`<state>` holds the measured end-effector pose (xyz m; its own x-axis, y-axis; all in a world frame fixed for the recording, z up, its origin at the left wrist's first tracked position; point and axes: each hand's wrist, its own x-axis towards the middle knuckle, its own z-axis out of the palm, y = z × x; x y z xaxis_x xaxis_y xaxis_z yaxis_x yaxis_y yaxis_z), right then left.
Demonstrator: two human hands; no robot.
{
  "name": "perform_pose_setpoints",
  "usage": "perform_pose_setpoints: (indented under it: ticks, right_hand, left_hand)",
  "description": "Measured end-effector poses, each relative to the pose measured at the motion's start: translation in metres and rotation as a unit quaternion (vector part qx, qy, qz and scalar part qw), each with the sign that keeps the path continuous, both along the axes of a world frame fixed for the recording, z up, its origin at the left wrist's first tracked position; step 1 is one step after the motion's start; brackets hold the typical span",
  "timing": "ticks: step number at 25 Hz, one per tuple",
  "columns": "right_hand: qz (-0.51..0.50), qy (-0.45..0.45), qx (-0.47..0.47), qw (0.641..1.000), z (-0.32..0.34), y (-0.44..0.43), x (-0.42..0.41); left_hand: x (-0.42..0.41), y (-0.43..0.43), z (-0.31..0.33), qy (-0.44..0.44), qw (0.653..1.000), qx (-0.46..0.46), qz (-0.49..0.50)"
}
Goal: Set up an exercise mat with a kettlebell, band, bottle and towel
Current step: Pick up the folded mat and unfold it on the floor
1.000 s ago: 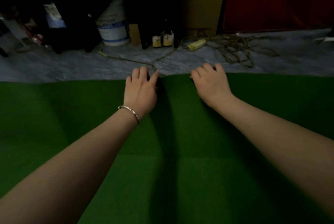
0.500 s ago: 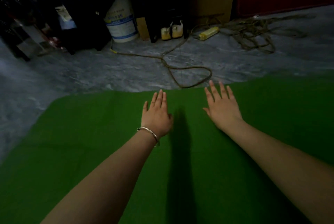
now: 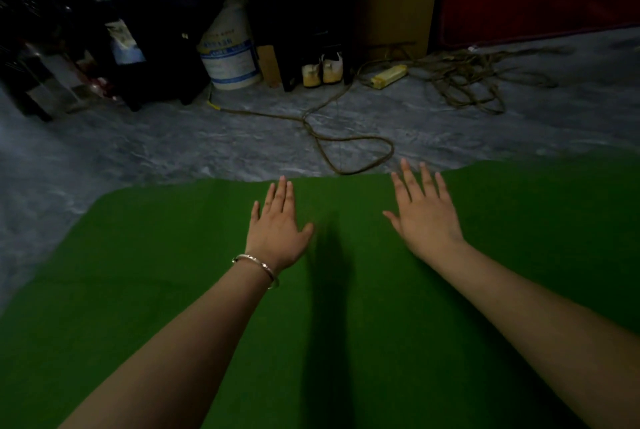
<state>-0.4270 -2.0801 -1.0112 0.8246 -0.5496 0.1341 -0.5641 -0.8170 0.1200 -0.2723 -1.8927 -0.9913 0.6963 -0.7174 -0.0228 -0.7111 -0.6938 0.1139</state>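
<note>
Across lower frame: mat (image 3: 173,290) spread flat. Left hand (image 3: 277,231), right hand (image 3: 424,220) apart, fingers straight, holding nothing. Cord (image 3: 346,144) loops beside far edge; could snag mat or trip.

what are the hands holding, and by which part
Nothing is held. The left hand and the right hand lie palms down, fingers straight, near the far edge of the flat green fabric mat, gripping no part of it.

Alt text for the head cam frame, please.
The left hand and right hand reach open, palms down, near the far edge of a green mat on a grey floor. Beyond lie a looped rope, a white container and a yellow power strip, dimly lit.
</note>
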Motion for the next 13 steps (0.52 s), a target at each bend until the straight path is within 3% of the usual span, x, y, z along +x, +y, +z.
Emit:
perform_pose_setpoints:
  ticks: [6,13]
  right_hand:
    - [-0.033,0.005,0.052,0.998,-0.024,0.049,-0.058]
    - [-0.176,0.122,0.108,0.971,-0.092,0.053,-0.155]
  left_hand:
    - [-0.018,0.058,-0.031,0.031,0.999,0.004,0.006]
    - [-0.037,0.121,-0.102,0.121,0.989,0.065,0.06]
